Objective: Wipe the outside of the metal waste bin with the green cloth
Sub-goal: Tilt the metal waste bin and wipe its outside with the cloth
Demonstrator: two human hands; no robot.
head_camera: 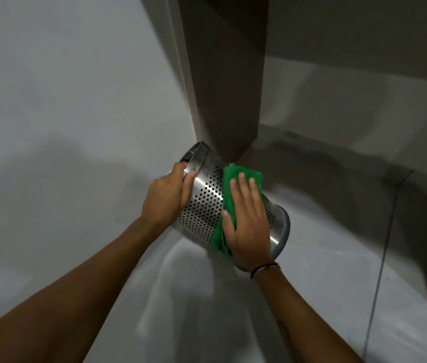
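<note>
Both bare forearms reach forward from the lower edge of the view. Left hand (pixel 166 196) grips the metal waste bin (pixel 207 203) at its open rim, fingers curled over the edge, thumb on the outer wall. Right hand (pixel 249 221) lies flat with fingers spread, pressing the green cloth (pixel 230 176) against the bin's side; a dark band (pixel 263 268) circles that wrist. Bin is tilted, rim up and to the left, solid base lower right; whether it touches the floor cannot be told. Its wall is shiny steel, perforated with small round holes. Cloth is bunched, wrapping the wall near the base. Beyond stand a pale floor (pixel 50 127) and a grey wall corner (pixel 222 87).
</note>
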